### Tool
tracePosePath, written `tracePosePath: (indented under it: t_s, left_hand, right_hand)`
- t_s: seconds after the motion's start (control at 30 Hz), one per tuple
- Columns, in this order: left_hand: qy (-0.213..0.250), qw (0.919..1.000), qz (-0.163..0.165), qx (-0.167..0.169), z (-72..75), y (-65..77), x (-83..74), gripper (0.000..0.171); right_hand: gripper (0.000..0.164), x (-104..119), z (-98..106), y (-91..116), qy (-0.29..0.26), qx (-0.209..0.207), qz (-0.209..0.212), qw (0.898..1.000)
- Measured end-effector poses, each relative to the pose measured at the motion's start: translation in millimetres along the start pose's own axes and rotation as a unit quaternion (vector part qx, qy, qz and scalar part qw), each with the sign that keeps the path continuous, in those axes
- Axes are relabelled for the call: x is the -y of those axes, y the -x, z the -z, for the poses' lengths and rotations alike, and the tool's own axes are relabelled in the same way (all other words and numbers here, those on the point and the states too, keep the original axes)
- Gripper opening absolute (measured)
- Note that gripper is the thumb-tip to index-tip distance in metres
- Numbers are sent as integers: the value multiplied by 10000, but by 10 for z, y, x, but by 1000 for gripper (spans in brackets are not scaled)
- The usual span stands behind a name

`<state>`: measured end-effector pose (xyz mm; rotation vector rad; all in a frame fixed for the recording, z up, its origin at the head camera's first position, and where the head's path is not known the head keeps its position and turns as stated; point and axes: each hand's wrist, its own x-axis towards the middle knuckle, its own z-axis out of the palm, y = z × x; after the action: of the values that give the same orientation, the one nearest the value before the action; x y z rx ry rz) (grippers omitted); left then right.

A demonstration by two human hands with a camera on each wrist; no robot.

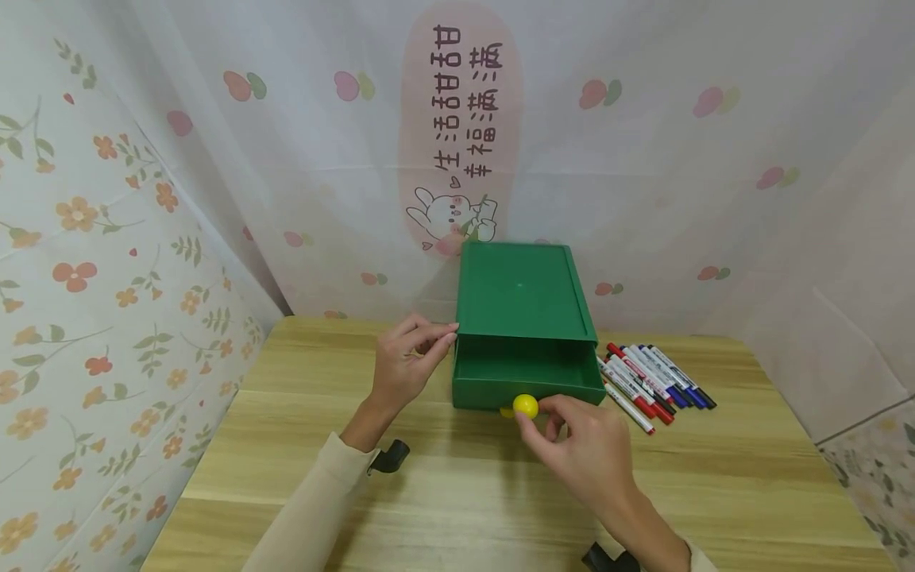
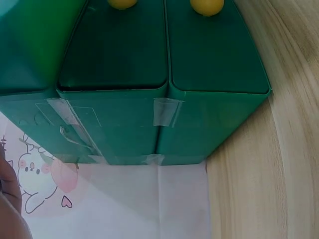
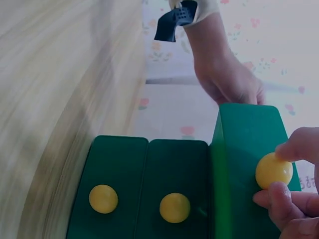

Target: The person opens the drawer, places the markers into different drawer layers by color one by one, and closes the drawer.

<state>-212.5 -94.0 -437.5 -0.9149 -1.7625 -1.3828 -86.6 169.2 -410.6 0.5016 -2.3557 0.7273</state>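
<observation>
A green drawer cabinet (image 1: 525,290) stands on the table with its top drawer (image 1: 486,393) pulled partway out; nothing shows in the visible part of the drawer. My right hand (image 1: 589,445) pinches the round yellow knob (image 1: 525,407) on that drawer's front between thumb and fingers, as the right wrist view also shows. At the cabinet's left front top corner, my left hand (image 1: 407,357) holds the edge with thumb and index fingertips. Two lower drawers, each with a yellow knob (image 3: 175,207), are closed in the right wrist view.
Several markers (image 1: 654,381) with red, blue and black caps lie in a pile right of the cabinet. Behind it hangs a printed curtain (image 1: 643,175), with a floral one (image 1: 107,318) on the left. Clear tape (image 2: 167,112) joins the cabinet's sections.
</observation>
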Motion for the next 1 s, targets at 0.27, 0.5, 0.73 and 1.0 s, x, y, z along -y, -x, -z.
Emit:
tracePosePath:
  t_s: [0.27, 0.5, 0.73, 1.0]
  left_hand:
    - [11, 10000, 36, 40, 6, 7, 17, 24]
    - [39, 9999, 106, 11, 1, 12, 22, 24]
    - [-141, 9999, 47, 9, -3, 7, 13, 24]
    - [-297, 9995, 69, 67, 7, 14, 13, 22]
  right_hand:
    - [21, 103, 100, 129, 86, 208, -87, 9997]
    - [22, 147, 151, 225, 96, 207, 33, 9997]
    - [25, 188, 172, 313, 218, 286, -43, 9993]
    - [39, 223, 193, 382, 123, 276, -6, 9995]
